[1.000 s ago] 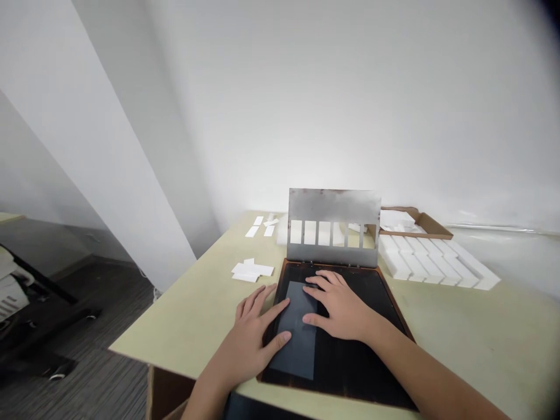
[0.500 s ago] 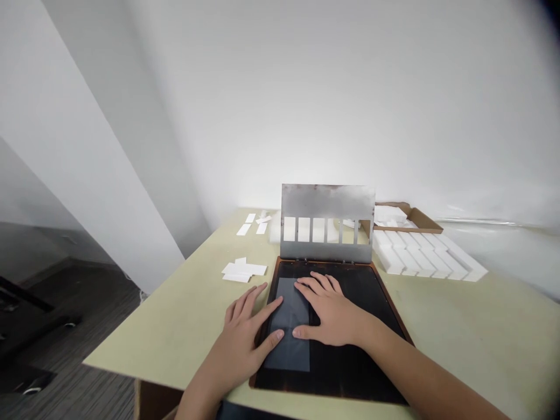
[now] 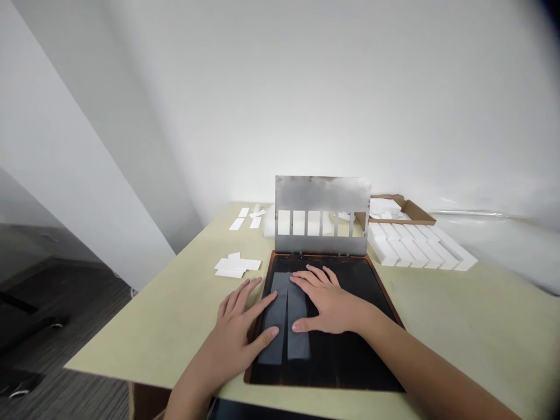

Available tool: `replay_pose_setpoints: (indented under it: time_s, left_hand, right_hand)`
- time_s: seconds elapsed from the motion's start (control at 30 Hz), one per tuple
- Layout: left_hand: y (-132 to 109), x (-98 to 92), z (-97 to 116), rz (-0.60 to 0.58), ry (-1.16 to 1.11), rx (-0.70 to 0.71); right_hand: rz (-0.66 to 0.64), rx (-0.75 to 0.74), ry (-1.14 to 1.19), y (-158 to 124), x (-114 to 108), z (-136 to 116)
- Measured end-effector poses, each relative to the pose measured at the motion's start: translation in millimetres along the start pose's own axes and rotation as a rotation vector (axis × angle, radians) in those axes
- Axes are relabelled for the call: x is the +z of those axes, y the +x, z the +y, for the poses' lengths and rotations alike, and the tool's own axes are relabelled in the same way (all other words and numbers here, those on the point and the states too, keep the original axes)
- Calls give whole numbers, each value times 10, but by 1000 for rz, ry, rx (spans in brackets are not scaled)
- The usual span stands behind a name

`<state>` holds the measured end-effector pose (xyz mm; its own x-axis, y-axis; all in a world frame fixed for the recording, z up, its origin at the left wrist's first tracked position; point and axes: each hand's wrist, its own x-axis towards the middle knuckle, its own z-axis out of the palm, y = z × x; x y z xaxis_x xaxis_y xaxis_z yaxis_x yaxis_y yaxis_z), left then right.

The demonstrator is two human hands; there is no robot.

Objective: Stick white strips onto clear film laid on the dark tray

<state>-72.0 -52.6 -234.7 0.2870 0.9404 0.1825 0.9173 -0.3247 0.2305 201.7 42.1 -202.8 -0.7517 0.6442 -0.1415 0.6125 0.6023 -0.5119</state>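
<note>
So there's a pale table [image 3: 175, 326] with a black board [image 3: 350, 364] on it; take the board's middle as the clock centre. A slotted metal plate [image 3: 324, 191] stands up along its 12 o'clock edge. White blocks [image 3: 420, 248] sit at 2, with a box [image 3: 419, 213] just behind them.

Left hand [image 3: 234, 329] is at 9, fingers spread, thumb and forefinger tips on the left strip [image 3: 272, 326]. Right hand [image 3: 328, 300] is about mid-board, also spread, fingertips and thumb on the right strip [image 3: 298, 345]. Neither looks to be pinching. Both strips lie flat toward 9, close at their 12 o'clock ends and splayed apart toward 6. White slips [image 3: 238, 265] are at 10, off the board.

My read: the step in hand is positioning the strips. Next move calls for light, even pressure, so neither one skews or wrinkles.
</note>
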Motion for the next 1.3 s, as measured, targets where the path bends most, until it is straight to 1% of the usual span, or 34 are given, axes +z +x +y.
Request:
replay_pose_setpoints:
  time_s: [0.17,0.33,0.43,0.57,0.73,0.9,1.0,1.1,1.3]
  left_hand:
    - [-14,-11,17,4,9,16]
    - [-27,-10,48,25,30,36]
    - [-34,-14,50,11,25,39]
    - [-49,-35,53,-8,-22,9]
    - [-68,-55,65,18,-81,-15]
    - [-80,-32,60,32,-86,-25]
    - [-84,-39,74,26,-105,-57]
    - [-86,-61,93,22,-128,-78]
    - [-94,-40,73,54,-102,-54]
  right_hand:
    - [15,-16,-10,-34,4,20]
    - [78,7,-30,-24,38,40]
    - [108,16,-34,-7,45,47]
    - [139,9,-30,5,35,42]
    - [174,-9,-20,6,18,35]
    - [279,39,-18,22,33,36]
    - [334,72,-19,34,44,45]
    - [336,72,-21,42,52,57]
    - [326,78,-23,53,74,85]
